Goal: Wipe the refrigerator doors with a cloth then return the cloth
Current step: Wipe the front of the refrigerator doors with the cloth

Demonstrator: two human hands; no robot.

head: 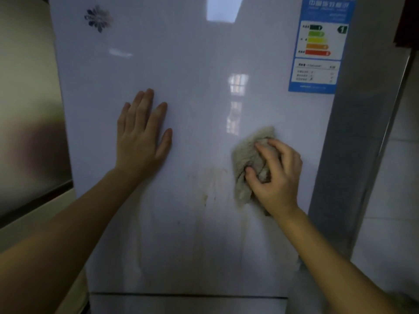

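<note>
A glossy white refrigerator door (192, 64) fills the view. My right hand (275, 175) grips a crumpled beige cloth (248, 155) and presses it against the door's right half. My left hand (141, 134) lies flat on the door to the left, fingers spread, holding nothing. Brownish streaks and drip stains (206, 193) mark the door between and below the two hands. A seam (188, 294) near the bottom separates this door from a lower door (181, 305).
A blue energy label (319, 45) is stuck at the door's upper right, a flower-shaped logo (98, 18) at its upper left. The fridge's grey side panel (353, 132) runs down the right, next to a white tiled wall (399, 200). A steel surface (29, 132) stands on the left.
</note>
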